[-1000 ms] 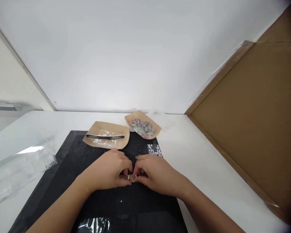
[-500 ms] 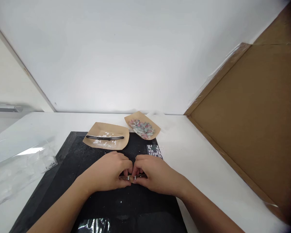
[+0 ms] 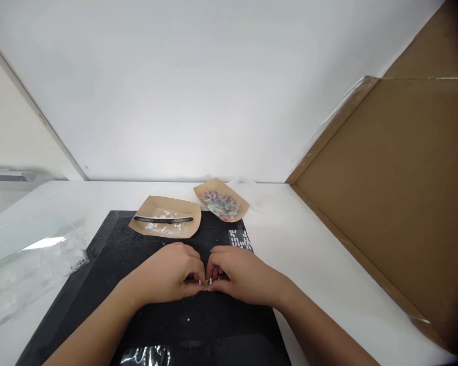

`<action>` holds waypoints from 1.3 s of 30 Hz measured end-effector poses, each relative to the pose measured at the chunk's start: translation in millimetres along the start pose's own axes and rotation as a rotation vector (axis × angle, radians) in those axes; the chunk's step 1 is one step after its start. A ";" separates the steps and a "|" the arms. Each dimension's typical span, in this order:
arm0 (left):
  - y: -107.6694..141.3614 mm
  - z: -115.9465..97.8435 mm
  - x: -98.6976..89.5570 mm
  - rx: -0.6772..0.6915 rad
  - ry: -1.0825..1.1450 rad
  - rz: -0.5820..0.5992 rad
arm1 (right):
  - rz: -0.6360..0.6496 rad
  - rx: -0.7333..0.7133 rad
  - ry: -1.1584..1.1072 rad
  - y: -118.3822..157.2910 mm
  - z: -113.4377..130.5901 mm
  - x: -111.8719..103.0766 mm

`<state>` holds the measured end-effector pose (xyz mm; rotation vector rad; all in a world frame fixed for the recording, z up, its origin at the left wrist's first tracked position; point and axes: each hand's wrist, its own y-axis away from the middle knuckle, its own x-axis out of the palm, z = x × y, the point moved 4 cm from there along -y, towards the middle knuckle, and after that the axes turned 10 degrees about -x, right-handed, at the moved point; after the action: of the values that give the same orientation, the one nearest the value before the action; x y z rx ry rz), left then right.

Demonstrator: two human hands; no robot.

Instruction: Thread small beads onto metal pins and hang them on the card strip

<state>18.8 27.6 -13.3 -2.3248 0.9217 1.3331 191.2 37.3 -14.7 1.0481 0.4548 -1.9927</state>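
Observation:
My left hand (image 3: 170, 274) and my right hand (image 3: 241, 274) meet over a black mat (image 3: 168, 325), fingertips almost touching. Both are closed in a pinch on a small brownish piece (image 3: 206, 285) with little white and shiny bits on it; the fingers hide most of it. Behind my left hand, a brown paper tray (image 3: 193, 208) holds a dark curved strip (image 3: 163, 220) and scattered white bits. Just beyond my right hand lies a dark sheet (image 3: 241, 239) with rows of small white pieces.
A second paper tray (image 3: 209, 184) holds small red and green wrapped items. Clear plastic bags (image 3: 34, 269) lie at the left. A large cardboard piece (image 3: 397, 193) stands at the right, and a white wall rises behind.
The view has shifted slightly, so everything sits a little lower and to the left. Both hands keep their pinch on the small piece, with only slight finger movement.

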 end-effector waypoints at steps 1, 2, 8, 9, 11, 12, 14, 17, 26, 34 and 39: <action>0.5 -0.8 -0.6 0.000 0.011 0.003 | 0.000 -0.001 0.005 0.2 0.0 0.1; 0.9 -1.7 -1.4 0.002 0.026 0.002 | 0.001 -0.001 0.011 0.3 -0.2 0.4; 1.5 -6.5 -11.9 0.041 0.116 -0.127 | -0.009 -0.033 0.064 0.8 -1.5 0.6; 1.3 -6.6 -14.8 0.040 0.135 -0.181 | -0.016 -0.051 0.087 1.1 -0.4 -0.5; 0.9 -5.9 -21.0 0.013 0.197 -0.290 | -0.041 -0.108 0.131 2.2 4.3 -4.6; 0.9 -5.2 -24.1 -0.012 0.240 -0.340 | -0.066 -0.142 0.148 3.0 7.5 -7.6; 1.5 -3.9 -29.5 -0.071 0.325 -0.427 | -0.144 -0.198 0.176 5.2 13.8 -15.6; 3.6 -2.0 -35.0 -0.141 0.440 -0.532 | -0.298 -0.215 0.177 7.6 17.3 -27.4; 5.0 -3.6 -34.2 -0.049 0.590 -0.487 | -0.433 -0.335 0.242 2.8 19.8 -15.8; 6.5 -7.0 -33.8 0.029 0.720 -0.468 | -0.610 -0.520 0.206 6.3 27.8 -14.8; 8.6 -9.0 -33.7 0.042 0.736 -0.462 | -0.663 -0.600 0.185 6.9 29.1 -12.8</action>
<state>6.8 29.0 20.5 -2.7940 0.5010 0.2637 186.0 21.3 13.1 0.7409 1.5531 -2.0805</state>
